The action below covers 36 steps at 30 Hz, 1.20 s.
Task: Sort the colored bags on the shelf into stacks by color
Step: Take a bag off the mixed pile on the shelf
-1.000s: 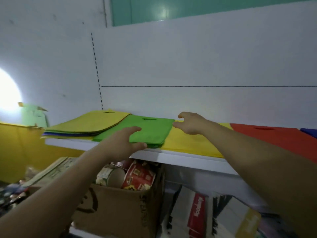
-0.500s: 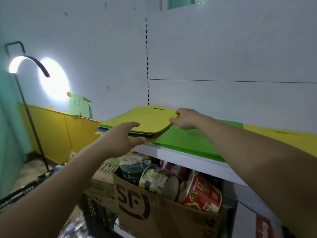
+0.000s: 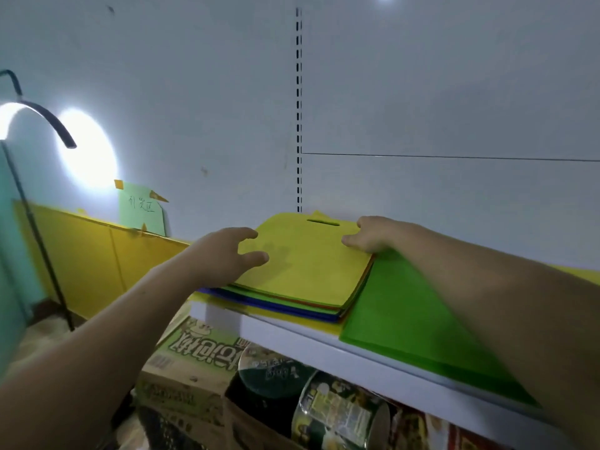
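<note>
On my feed both hands are up on the white shelf [image 3: 292, 337], one at each side of a mixed stack [image 3: 285, 303]. The top sheet is a yellow bag [image 3: 308, 267], its handle slot toward the wall. Under it I can see orange, green and blue edges fanned out at the front and right corner.

My left hand [image 3: 224, 254] is wide, with the fingers spread and relaxed. The thumb lies on the yellow bag near its left edge, and the other fingers reach over the far left corner. It grips nothing that I can see.

My right hand [image 3: 373, 235] sits at the bag's back right corner with the fingers curled down onto the edge. The thumb is hidden, so I cannot tell whether it pinches the bag or only rests there.

The green bags [image 3: 406, 319] lie flat just right of the stack, touching its side and partly under my right forearm. A strip of another yellow sheet [image 3: 581, 271] shows beyond the arm.

Below the shelf there is a printed carton [image 3: 201, 349] and round cups [image 3: 337, 414]. At far left a bent lamp [image 3: 48, 121] glares on the wall, near a green note [image 3: 139, 206].
</note>
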Available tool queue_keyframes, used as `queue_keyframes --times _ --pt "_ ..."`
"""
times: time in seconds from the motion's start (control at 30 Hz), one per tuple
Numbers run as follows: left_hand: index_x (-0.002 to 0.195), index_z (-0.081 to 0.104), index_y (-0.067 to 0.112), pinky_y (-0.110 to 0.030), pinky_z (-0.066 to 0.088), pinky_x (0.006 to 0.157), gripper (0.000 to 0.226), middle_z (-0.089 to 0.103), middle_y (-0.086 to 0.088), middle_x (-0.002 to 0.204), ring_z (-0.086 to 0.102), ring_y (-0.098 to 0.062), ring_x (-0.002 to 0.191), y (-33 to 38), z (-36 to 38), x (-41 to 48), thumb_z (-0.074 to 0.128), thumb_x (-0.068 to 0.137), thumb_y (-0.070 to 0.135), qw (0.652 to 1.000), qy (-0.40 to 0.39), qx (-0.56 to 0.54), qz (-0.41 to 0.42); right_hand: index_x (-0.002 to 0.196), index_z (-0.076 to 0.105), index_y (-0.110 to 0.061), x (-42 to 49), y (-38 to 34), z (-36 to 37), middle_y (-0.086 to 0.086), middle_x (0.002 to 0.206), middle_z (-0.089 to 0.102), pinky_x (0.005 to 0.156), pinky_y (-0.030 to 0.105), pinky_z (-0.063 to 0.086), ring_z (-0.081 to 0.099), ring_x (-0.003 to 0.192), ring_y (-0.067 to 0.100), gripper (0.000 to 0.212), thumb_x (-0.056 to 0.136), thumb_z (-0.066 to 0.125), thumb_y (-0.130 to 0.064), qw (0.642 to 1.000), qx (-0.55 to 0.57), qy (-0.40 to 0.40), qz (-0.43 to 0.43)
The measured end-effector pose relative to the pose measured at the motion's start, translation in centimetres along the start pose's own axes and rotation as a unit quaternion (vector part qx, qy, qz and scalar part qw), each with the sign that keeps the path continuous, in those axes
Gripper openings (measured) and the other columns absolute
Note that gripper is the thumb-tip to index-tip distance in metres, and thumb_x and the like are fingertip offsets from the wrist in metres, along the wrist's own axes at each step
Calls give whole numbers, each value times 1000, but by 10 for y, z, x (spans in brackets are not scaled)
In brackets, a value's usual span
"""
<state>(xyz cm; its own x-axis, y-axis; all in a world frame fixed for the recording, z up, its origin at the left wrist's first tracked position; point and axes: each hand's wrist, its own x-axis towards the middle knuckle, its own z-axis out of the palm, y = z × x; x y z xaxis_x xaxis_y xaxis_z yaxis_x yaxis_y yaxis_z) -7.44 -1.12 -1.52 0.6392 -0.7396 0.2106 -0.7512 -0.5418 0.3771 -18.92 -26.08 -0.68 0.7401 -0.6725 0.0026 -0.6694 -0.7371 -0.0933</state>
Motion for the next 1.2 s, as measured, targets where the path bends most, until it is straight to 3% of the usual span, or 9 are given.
queue_keyframes --times 0.27,0.37,0.5,0.63,0.8,0.9,1.03,1.1,1.2 --pt "143 35 28 -32 27 108 64 31 2 152 34 -20 135 -47 -2 52 50 88 56 993 -99 29 50 144 35 -8 11 -13 11 15 148 37 105 37 36 40 132 32 81 90 35 -67 993 -24 6 114" --pt "146 30 25 -30 25 109 71 28 1 153 31 -20 138 -57 0 58 46 87 61 985 -144 45 86 137 46 -6 9 -21 15 14 143 44 101 36 38 46 127 31 80 90 33 -68 989 -28 -10 144" --pt "147 30 19 -30 27 108 73 29 -2 153 32 -22 137 -60 4 60 40 89 63 977 -158 68 127 135 49 -7 6 -27 19 12 139 49 97 35 40 48 123 29 75 90 39 -66 984 -21 31 176" --pt "143 36 18 -33 32 104 71 36 -5 148 38 -24 132 -60 4 60 41 88 64 978 -150 69 128 132 52 -11 2 -32 19 9 134 53 97 37 44 50 120 28 64 89 47 -59 980 -29 86 177" --pt "141 39 18 -34 34 103 69 41 -7 145 42 -25 129 -59 3 57 41 89 63 978 -147 70 127 123 58 -15 -1 -33 16 8 125 58 82 31 41 53 111 26 38 93 51 -37 979 -21 148 137" --pt "141 39 19 -35 35 103 70 41 -6 145 42 -25 128 -59 4 57 41 88 65 980 -145 69 120 118 60 -17 -4 -36 15 7 119 61 79 32 42 55 106 26 32 96 47 -34 971 17 196 134" --pt "140 39 19 -35 34 102 70 41 -5 145 41 -25 129 -59 5 57 41 87 65 981 -142 66 114 134 49 -14 -7 -42 9 8 132 53 88 30 40 50 118 27 42 95 53 -29 949 137 242 148" --pt "141 38 19 -34 33 103 71 39 -4 146 40 -24 130 -59 5 57 40 88 65 981 -142 68 114 138 39 -7 -9 -46 3 11 133 50 84 30 41 50 118 28 54 91 61 -22 910 266 243 206" --pt "143 35 19 -34 33 104 71 38 -4 147 40 -24 131 -59 6 56 40 88 65 981 -143 66 112 124 48 3 -13 -48 -6 20 125 55 88 39 49 56 110 31 44 87 66 -11 841 414 226 267"
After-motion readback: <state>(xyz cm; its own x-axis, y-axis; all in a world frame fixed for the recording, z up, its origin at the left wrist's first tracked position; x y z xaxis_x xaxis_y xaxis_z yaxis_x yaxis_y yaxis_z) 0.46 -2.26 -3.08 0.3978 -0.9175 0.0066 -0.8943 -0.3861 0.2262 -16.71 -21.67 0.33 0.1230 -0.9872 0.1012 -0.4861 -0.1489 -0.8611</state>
